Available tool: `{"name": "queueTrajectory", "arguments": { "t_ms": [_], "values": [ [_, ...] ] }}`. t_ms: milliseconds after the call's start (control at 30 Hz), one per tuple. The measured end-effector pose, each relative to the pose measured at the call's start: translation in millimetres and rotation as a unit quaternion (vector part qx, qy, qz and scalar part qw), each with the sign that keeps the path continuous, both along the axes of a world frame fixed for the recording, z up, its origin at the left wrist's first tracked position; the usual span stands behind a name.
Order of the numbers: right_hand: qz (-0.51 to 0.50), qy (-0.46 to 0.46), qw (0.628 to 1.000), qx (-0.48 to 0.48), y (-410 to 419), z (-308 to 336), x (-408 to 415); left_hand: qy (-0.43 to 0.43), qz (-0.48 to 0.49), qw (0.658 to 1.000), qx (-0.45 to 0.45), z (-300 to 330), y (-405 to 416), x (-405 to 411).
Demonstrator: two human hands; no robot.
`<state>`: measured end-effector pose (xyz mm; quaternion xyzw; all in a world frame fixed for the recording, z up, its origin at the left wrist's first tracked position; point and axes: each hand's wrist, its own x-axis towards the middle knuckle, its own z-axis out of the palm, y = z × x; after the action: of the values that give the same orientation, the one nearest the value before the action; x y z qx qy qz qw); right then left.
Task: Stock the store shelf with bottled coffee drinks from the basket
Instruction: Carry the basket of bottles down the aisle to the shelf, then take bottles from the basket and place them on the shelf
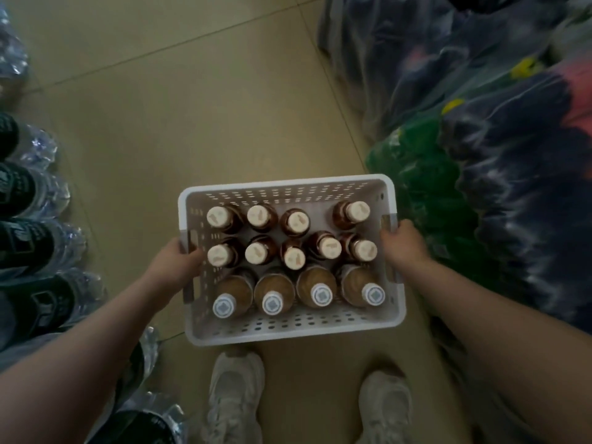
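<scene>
Left hand (174,262) grips left handle of white basket (288,328), fingers curled over rim; right hand (404,243) grips right handle same way. Basket held between hands, above tile floor (192,107). Bottled coffee drinks (290,251) upright inside, between both hands: nine tan-capped, four white-capped nearest body. Shoes (235,395) below basket. Wrapped water packs (35,213) left of left hand
</scene>
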<state>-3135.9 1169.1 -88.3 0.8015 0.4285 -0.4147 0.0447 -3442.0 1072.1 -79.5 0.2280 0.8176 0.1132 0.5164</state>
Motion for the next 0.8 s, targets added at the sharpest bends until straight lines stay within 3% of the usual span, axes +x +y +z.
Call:
{"name": "queueTrajectory", "arguments": {
  "t_ms": [33,100,133,200,333,500,667,800],
  "values": [
    [0.060,-0.062,0.996,0.032,0.6,9.6,-5.0,0.079,-0.056,0.995,-0.003,2.0,1.1,-2.3],
    [0.205,-0.127,0.957,0.159,0.1,35.0,-21.4,0.239,-0.177,0.954,0.033,10.0,4.7,-5.1],
    [0.271,-0.113,0.933,0.206,0.3,47.6,-33.1,0.287,-0.238,0.925,0.067,14.2,7.9,-5.4],
    [0.379,-0.049,0.901,0.204,1.8,59.4,-58.9,0.329,-0.353,0.872,0.079,22.3,17.8,-3.3],
    [0.526,-0.028,0.846,0.086,1.3,40.9,-106.0,0.323,-0.461,0.826,0.036,20.7,43.7,6.9],
    [0.549,-0.068,0.828,0.089,1.0,8.8,-121.9,0.326,-0.544,0.773,0.009,-0.4,57.3,14.9],
    [0.557,-0.073,0.826,0.053,1.9,12.0,-112.2,0.309,-0.560,0.769,0.014,1.1,56.8,15.5],
    [0.548,-0.047,0.833,0.059,-2.9,64.1,-90.4,0.282,-0.567,0.774,0.022,47.0,46.7,18.2]
  ]
}}
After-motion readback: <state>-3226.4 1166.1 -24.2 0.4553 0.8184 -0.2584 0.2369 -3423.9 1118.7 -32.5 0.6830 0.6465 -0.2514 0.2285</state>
